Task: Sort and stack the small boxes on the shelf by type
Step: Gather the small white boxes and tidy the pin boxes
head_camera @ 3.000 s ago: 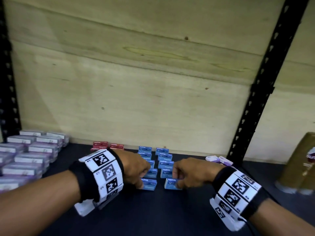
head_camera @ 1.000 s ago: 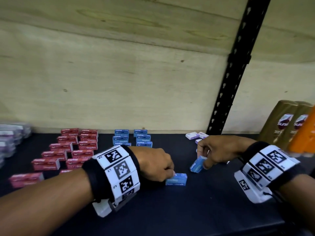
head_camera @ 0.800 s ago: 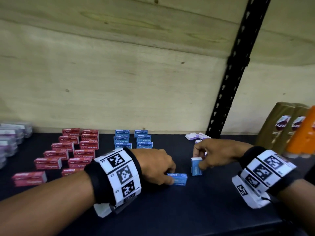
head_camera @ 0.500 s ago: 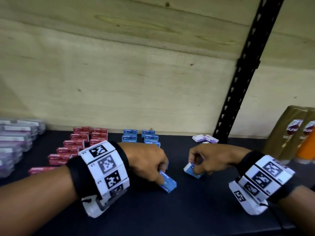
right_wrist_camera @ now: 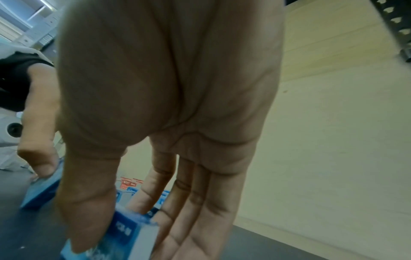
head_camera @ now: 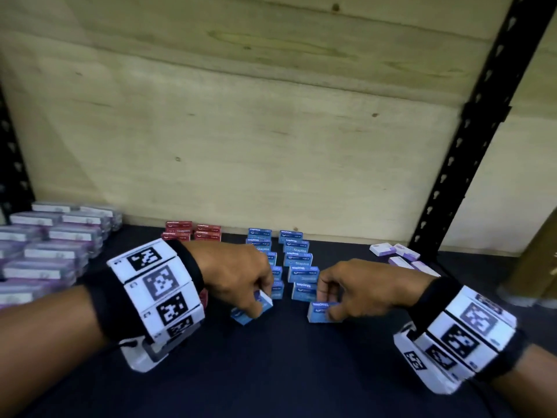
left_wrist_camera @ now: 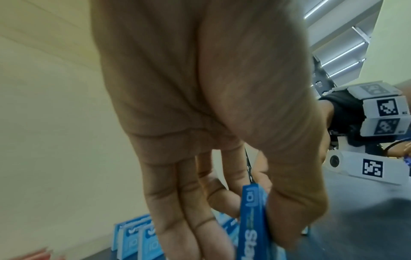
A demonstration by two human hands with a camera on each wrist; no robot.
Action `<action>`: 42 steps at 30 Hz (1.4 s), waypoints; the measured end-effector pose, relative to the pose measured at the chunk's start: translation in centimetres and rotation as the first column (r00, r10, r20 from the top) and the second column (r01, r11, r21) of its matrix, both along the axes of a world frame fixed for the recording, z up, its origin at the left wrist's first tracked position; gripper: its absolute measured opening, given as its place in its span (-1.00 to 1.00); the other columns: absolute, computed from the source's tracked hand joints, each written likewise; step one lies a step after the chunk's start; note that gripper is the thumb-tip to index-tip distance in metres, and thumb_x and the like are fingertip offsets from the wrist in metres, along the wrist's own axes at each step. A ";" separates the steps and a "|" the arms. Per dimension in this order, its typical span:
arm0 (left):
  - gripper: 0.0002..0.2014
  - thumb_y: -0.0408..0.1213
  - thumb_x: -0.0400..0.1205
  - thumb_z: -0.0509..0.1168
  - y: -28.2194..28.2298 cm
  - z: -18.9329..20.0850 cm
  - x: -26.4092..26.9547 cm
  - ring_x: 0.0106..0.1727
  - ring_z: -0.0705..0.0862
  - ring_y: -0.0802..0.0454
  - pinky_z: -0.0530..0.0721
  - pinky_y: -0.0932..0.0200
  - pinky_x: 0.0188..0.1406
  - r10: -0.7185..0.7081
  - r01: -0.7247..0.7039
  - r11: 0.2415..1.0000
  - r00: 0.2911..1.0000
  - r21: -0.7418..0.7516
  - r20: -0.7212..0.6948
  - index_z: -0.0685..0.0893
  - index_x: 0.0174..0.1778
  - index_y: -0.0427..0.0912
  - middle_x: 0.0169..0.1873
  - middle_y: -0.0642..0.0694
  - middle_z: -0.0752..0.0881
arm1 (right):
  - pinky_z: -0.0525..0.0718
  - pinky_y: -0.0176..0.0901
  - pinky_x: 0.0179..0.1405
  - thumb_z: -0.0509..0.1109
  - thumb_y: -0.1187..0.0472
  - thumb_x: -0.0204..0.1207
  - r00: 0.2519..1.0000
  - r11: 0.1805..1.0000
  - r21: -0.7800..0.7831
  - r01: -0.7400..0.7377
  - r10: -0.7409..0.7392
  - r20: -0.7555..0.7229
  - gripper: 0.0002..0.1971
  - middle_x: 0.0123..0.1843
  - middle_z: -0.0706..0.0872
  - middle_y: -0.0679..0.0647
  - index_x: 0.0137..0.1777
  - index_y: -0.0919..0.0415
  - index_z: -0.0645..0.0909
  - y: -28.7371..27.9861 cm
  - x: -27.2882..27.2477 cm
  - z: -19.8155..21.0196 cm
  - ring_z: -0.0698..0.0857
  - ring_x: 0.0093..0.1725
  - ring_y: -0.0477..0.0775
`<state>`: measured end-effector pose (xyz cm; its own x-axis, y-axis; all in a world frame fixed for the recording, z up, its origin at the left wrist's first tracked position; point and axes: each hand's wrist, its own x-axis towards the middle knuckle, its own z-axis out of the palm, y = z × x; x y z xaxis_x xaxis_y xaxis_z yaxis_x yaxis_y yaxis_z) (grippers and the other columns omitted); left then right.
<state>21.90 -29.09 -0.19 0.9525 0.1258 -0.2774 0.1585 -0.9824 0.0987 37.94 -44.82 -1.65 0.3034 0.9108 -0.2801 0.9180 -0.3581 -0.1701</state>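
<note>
Two rows of small blue staple boxes (head_camera: 297, 260) run from the back wall toward me on the dark shelf (head_camera: 271, 372). My left hand (head_camera: 253, 300) pinches a tilted blue box (head_camera: 263, 307) at the near end of the left row; the left wrist view shows this box (left_wrist_camera: 252, 228) between thumb and fingers. My right hand (head_camera: 330, 300) pinches another blue box (head_camera: 319, 312) at the near end of the right row, and that box (right_wrist_camera: 124, 235) also shows in the right wrist view. Red staple boxes (head_camera: 193, 232) stand left of the blue rows.
Purple-and-white boxes (head_camera: 45, 251) are stacked at the far left. A few loose white-purple boxes (head_camera: 398, 254) lie at the back right by the black upright (head_camera: 470, 152). A brown bottle (head_camera: 539, 267) stands at the right edge. A plywood wall (head_camera: 271, 131) closes the back.
Both hands have carried their blue boxes from the right part of the shelf to the near ends of the two blue rows. The view has swung left, and the purple stacks are back in sight.
</note>
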 end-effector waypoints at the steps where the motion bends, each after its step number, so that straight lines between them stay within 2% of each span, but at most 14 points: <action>1: -0.89 -0.08 0.54 0.42 0.0 -0.3 0.1 -0.23 0.61 0.15 0.64 0.20 -0.19 -0.014 0.014 1.000 1.000 -0.009 0.016 0.69 -0.06 0.06 -0.23 0.12 0.67 | 0.62 -0.32 -0.16 0.54 0.06 0.42 1.000 1.000 0.009 -0.001 0.001 0.004 -0.84 -0.09 0.79 -0.13 -0.06 -0.10 0.62 0.0 -0.1 -0.1 0.68 -0.20 -0.17; 4: -0.87 -0.07 0.56 0.42 0.1 -1.1 0.4 -0.17 0.62 0.14 0.64 0.20 -0.14 -0.041 0.042 0.999 0.998 -0.017 0.039 0.69 -0.01 0.07 -0.18 0.12 0.66 | 0.67 -0.23 -0.08 0.56 0.01 0.42 1.000 1.000 0.023 0.003 -0.004 0.017 -0.81 -0.09 0.77 -0.15 -0.06 -0.11 0.60 -0.2 -0.1 -0.3 0.67 -0.21 -0.19; 8: -0.74 -0.04 0.56 0.45 0.1 -1.6 0.5 -0.19 0.57 0.23 0.52 0.34 -0.19 -0.038 0.039 0.998 0.999 -0.044 0.026 0.70 0.13 0.01 -0.16 0.17 0.63 | 0.61 -0.33 -0.12 0.58 -0.03 0.41 0.999 0.999 0.034 0.034 -0.034 0.005 -0.76 -0.11 0.73 -0.20 -0.03 -0.12 0.58 -1.0 -0.1 -0.3 0.65 -0.20 -0.22; 10: -0.74 -0.02 0.55 0.46 0.3 -1.5 0.2 -0.21 0.58 0.24 0.54 0.33 -0.18 -0.020 0.021 0.998 1.000 -0.054 0.014 0.70 0.11 0.03 -0.15 0.18 0.65 | 0.64 -0.30 -0.07 0.58 -0.07 0.40 0.998 0.998 0.013 0.061 -0.061 0.029 -0.73 -0.11 0.74 -0.21 0.00 -0.10 0.60 -1.5 0.0 0.0 0.69 -0.14 -0.20; 13: -0.74 0.00 0.53 0.48 0.6 -1.1 -0.4 -0.12 0.67 0.15 0.67 0.21 -0.06 0.034 -0.035 0.999 0.999 -0.041 -0.020 0.68 0.07 0.03 -0.11 0.14 0.72 | 0.71 -0.15 0.05 0.58 -0.07 0.39 0.996 0.997 -0.023 0.074 -0.073 0.041 -0.75 -0.09 0.78 -0.18 0.00 -0.08 0.63 -1.7 0.2 0.3 0.74 -0.09 -0.17; 16: -0.75 0.02 0.53 0.47 0.8 -1.0 -0.8 -0.09 0.67 0.11 0.69 0.14 0.00 0.065 -0.065 0.998 0.996 -0.002 -0.056 0.65 0.02 0.04 -0.19 0.18 0.66 | 0.69 -0.20 -0.04 0.57 -0.02 0.43 0.998 0.999 -0.021 0.050 -0.049 0.045 -0.81 -0.12 0.80 -0.14 -0.04 -0.08 0.64 -1.5 0.1 0.4 0.72 -0.18 -0.19; 19: -0.79 0.03 0.57 0.43 0.6 -1.2 -1.0 -0.14 0.65 0.10 0.66 0.13 -0.06 0.058 -0.057 0.998 0.998 0.014 -0.039 0.60 -0.02 0.04 -0.28 0.19 0.59 | 0.59 -0.36 -0.25 0.53 -0.02 0.49 0.999 1.000 -0.015 0.028 -0.027 0.030 -0.83 -0.12 0.83 -0.09 0.00 -0.08 0.62 -1.3 -0.4 0.7 0.64 -0.34 -0.26; 23: -0.76 0.01 0.60 0.39 0.4 -1.3 -0.8 -0.20 0.62 0.11 0.64 0.14 -0.11 0.031 -0.032 0.999 1.000 0.035 0.004 0.62 0.05 -0.03 -0.34 0.20 0.55 | 0.52 -0.41 -0.37 0.50 -0.01 0.52 1.000 0.999 -0.022 0.028 -0.028 0.000 -0.84 -0.17 0.85 -0.01 -0.02 -0.05 0.59 -1.0 -0.6 0.7 0.60 -0.49 -0.26; 28: -0.74 0.06 0.61 0.38 0.1 -1.4 -0.5 -0.15 0.65 0.09 0.68 0.13 -0.06 0.042 -0.042 0.997 0.999 0.063 -0.001 0.63 0.08 -0.02 -0.33 0.20 0.55 | 0.57 -0.36 -0.36 0.53 0.00 0.50 0.999 1.000 -0.017 0.024 -0.024 -0.025 -0.82 -0.20 0.85 0.01 -0.07 -0.04 0.57 -0.9 -0.3 0.5 0.62 -0.48 -0.22; 32: -0.69 0.13 0.54 0.42 0.1 -1.1 -0.5 -0.14 0.68 0.10 0.70 0.08 -0.01 0.090 -0.089 0.995 0.995 0.041 -0.038 0.58 0.04 0.05 -0.32 0.20 0.60 | 0.55 -0.36 -0.28 0.58 -0.09 0.42 0.998 0.998 -0.047 0.048 -0.050 -0.034 -0.69 -0.14 0.86 -0.11 0.03 -0.08 0.55 -1.2 0.0 0.7 0.68 -0.35 -0.24; 34: -0.66 0.15 0.51 0.44 0.1 -0.6 -0.4 -0.15 0.74 0.06 0.71 0.08 -0.07 0.129 -0.128 0.992 0.989 0.017 -0.076 0.57 0.04 0.05 -0.25 0.11 0.74 | 0.57 -0.36 -0.21 0.58 -0.09 0.43 0.990 0.992 -0.096 0.078 -0.088 -0.108 -0.66 -0.07 0.86 -0.11 0.08 -0.09 0.54 -1.5 0.6 1.1 0.68 -0.30 -0.23; 36: -0.65 0.15 0.53 0.42 0.0 0.4 0.0 -0.19 0.79 0.04 0.69 0.17 -0.20 0.144 -0.144 0.990 0.986 0.002 -0.088 0.60 0.06 0.01 -0.25 0.02 0.82 | 0.60 -0.28 -0.15 0.57 -0.05 0.46 0.974 0.987 -0.126 0.104 -0.127 -0.189 -0.67 -0.04 0.86 -0.03 0.12 -0.04 0.55 -1.8 1.7 1.6 0.67 -0.27 -0.16; 40: -0.70 0.14 0.56 0.40 -0.4 2.8 2.6 -0.25 0.80 0.12 0.65 0.21 -0.26 0.128 -0.129 0.991 0.991 -0.026 -0.024 0.64 0.00 0.01 -0.42 0.12 0.79 | 0.60 -0.36 -0.32 0.55 0.06 0.51 0.941 0.972 -0.068 0.223 -0.233 -0.245 -0.73 -0.25 0.77 -0.07 0.11 0.11 0.61 -2.3 5.8 2.8 0.66 -0.41 -0.22; 42: -0.71 0.15 0.55 0.40 -0.7 3.6 4.6 -0.23 0.79 0.15 0.62 0.23 -0.25 0.092 -0.092 0.996 0.995 -0.018 0.024 0.66 -0.01 0.03 -0.37 0.13 0.80 | 0.60 -0.35 -0.37 0.55 0.07 0.51 0.930 0.951 -0.013 0.308 -0.304 -0.205 -0.74 -0.21 0.81 0.02 0.11 0.13 0.65 -2.5 8.8 3.2 0.67 -0.41 -0.14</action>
<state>26.51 -29.76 3.43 0.9437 0.2085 -0.2570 0.2453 -0.9619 0.1205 46.70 -47.35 1.54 0.5069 0.7884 -0.3485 0.7100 -0.6112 -0.3499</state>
